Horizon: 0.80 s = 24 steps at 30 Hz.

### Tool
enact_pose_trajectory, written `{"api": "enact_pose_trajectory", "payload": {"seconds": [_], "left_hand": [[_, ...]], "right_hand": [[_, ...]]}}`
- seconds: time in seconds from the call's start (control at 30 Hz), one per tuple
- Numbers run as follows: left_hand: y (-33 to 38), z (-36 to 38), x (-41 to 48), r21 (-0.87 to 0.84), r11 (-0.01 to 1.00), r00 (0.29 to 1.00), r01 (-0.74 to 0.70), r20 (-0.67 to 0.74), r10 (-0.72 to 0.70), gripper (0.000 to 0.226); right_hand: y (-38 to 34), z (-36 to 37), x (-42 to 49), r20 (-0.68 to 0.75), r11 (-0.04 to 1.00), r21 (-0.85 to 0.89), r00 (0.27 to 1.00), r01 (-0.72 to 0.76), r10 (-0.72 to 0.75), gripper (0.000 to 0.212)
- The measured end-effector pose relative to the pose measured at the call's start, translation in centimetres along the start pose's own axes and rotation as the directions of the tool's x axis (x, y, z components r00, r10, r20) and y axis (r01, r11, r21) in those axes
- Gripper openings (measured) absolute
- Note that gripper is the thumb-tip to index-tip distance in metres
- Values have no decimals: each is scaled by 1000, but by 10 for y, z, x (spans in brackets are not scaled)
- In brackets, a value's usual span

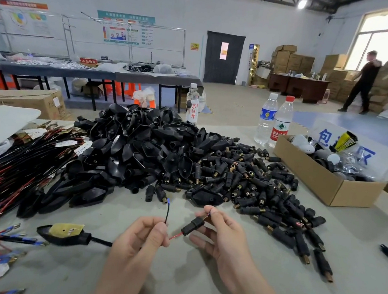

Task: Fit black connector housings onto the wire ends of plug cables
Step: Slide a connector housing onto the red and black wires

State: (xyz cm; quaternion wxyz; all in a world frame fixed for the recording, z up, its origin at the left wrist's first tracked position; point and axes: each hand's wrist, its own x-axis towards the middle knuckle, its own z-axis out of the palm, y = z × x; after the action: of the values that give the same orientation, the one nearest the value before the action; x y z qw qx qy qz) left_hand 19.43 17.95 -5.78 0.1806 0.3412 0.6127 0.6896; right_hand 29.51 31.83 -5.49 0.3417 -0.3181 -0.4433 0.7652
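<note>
My left hand (pixel 145 235) pinches the two wires of a plug cable. The black wire (pixel 167 212) with a blue tip stands up from my fingers. The red wire (pixel 175 236) runs right into a small black connector housing (pixel 193 224). My right hand (pixel 221 231) pinches that housing, thumb and forefinger at its brass end. The cable's black plug (pixel 64 233), with a yellow card on it, lies on the table to the left. A big heap of black shells (pixel 140 148) and small connector housings (pixel 256 184) fills the middle of the table.
A bundle of red and black plug cables (pixel 5 175) covers the table's left side. An open cardboard box (pixel 328 180) of parts stands at the right, with three water bottles (pixel 274 121) behind the heap. A person (pixel 362 80) stands far back right.
</note>
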Motion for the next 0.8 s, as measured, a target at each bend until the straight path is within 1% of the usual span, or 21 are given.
{"api": "enact_pose_trajectory", "payload": {"seconds": [0.1, 0.17, 0.2, 0.27, 0.37, 0.47, 0.6, 0.67, 0.8], "left_hand": [[1, -2, 4, -32, 999, 1000, 27, -9, -27, 34], [4, -4, 5, -41, 997, 997, 70, 22, -69, 38], [4, -5, 4, -26, 996, 995, 88, 50, -87, 42], [5, -5, 3, 55, 992, 988, 114, 101, -119, 50], [5, -3, 2, 63, 990, 984, 128, 117, -135, 42], [2, -2, 3, 84, 987, 985, 139, 93, -147, 41], [-1, -1, 3, 107, 987, 989, 122, 75, -131, 41], [-1, 0, 2, 145, 985, 988, 97, 102, -112, 47], [-2, 2, -1, 251, 967, 984, 44, 156, -85, 45]], "right_hand": [[0, -1, 1, -14, 999, 28, 1000, -17, 17, 23], [0, -2, 2, -11, 997, 77, 1000, -26, 27, 22], [-1, -3, 3, -7, 994, 108, 999, -32, 33, 21], [-1, -4, 4, -4, 985, 163, 999, -48, 49, 20], [-2, -3, 3, 8, 975, 209, 998, -70, 70, 16], [-2, -2, 3, 23, 967, 240, 996, -88, 85, 15], [-3, -1, 2, 39, 962, 254, 995, -96, 89, 16], [-3, 0, 1, 54, 963, 250, 995, -98, 88, 16], [-3, 0, 0, 73, 965, 244, 994, -95, 79, 17]]}}
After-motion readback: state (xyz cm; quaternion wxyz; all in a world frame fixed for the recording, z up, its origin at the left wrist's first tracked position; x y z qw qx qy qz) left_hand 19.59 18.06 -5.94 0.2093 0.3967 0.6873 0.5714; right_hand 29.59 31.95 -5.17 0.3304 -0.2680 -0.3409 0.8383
